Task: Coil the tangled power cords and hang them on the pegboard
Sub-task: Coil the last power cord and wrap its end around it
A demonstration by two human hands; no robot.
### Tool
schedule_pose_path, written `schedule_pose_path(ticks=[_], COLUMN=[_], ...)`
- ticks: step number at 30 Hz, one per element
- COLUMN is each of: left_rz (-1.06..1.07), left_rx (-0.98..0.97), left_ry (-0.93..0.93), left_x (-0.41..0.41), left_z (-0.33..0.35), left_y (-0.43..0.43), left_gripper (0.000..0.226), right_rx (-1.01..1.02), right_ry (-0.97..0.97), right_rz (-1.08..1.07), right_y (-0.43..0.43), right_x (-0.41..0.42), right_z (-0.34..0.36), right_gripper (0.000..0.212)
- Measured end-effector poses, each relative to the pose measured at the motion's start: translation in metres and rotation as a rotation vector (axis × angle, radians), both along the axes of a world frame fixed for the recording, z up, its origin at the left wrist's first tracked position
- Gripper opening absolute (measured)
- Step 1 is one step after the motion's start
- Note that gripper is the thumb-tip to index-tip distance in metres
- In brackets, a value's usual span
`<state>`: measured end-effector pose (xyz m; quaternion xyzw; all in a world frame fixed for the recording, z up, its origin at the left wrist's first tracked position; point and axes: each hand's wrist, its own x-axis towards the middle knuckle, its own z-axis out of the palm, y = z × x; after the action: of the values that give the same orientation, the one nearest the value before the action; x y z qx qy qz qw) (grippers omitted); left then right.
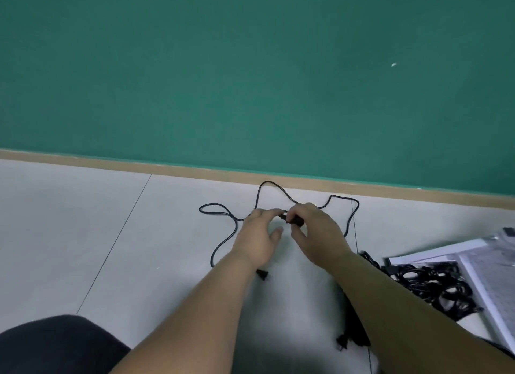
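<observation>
Surface: pale grey tiled floor [83,234] with thin dark joint lines, meeting a tan skirting strip [111,163] below a green wall [250,67]
Cord in work: thin black power cord [220,244] lying loose on the floor in open loops near the skirting, one loop to the left, one peak touching the skirting line, one bend to the right
Cord end: black connector block [295,220] at the middle of the loops, raised between both hands
Plug: black plug [262,274] lying on the floor just beside the left forearm
Left hand: left hand [257,234] palm down, fingers reaching to the cord beside the connector; whether it grips cannot be told
Right hand: right hand [315,231] closed on the connector block with thumb and fingers
Hands together: nearly touching, both at the same point of the cord
Stock: heap of tangled black cords [434,284] on the floor at right, partly on a white framed perforated board [485,279] that lies flat
Other: dark bundle with a plug [348,340] under the right forearm; dark-clothed knee [55,345] at lower left
</observation>
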<state>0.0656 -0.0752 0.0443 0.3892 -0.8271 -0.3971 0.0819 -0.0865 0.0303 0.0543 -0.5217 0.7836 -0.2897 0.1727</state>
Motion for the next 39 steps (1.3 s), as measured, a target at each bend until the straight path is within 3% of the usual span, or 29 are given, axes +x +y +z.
schedule_pose_path(ticks=[6, 11, 16, 20, 23, 27, 34, 39], left_rz=[-0.027, -0.056, -0.098, -0.112, -0.07, 0.019, 0.076, 0.187], left_rx=[-0.142, -0.147, -0.203, -0.133, -0.03, 0.082, 0.079, 0.174], left_ry=[0.114, 0.153, 0.221, 0.279, 0.443, 0.606, 0.658, 0.73], left_x=[-0.016, -0.02, -0.014, -0.001, 0.011, 0.023, 0.026, 0.025], left_z=[0.075, 0.143, 0.21, 0.253, 0.273, 0.288, 0.306, 0.31], left_y=[0.007, 0.019, 0.034, 0.045, 0.054, 0.066, 0.071, 0.065], left_gripper=[0.029, 0.028, 0.007, 0.005, 0.003, 0.006, 0.011, 0.012], right_rx=[-0.231, -0.427, -0.603, -0.705, -0.736, -0.693, -0.506, -0.434], right_ry=[-0.239, -0.503, -0.695, -0.795, -0.874, -0.853, -0.759, -0.485], right_rz=[-0.174, -0.296, -0.311, -0.333, -0.35, -0.353, -0.318, -0.367], right_y=[0.013, 0.026, 0.047, 0.059, 0.067, 0.077, 0.058, 0.06], right_x=[-0.002, -0.004, -0.001, 0.009, 0.019, 0.032, 0.048, 0.05], right_z=[0.082, 0.153, 0.221, 0.259, 0.275, 0.274, 0.27, 0.265], right_gripper=[0.027, 0.028, 0.022, 0.018, 0.016, 0.023, 0.058, 0.066])
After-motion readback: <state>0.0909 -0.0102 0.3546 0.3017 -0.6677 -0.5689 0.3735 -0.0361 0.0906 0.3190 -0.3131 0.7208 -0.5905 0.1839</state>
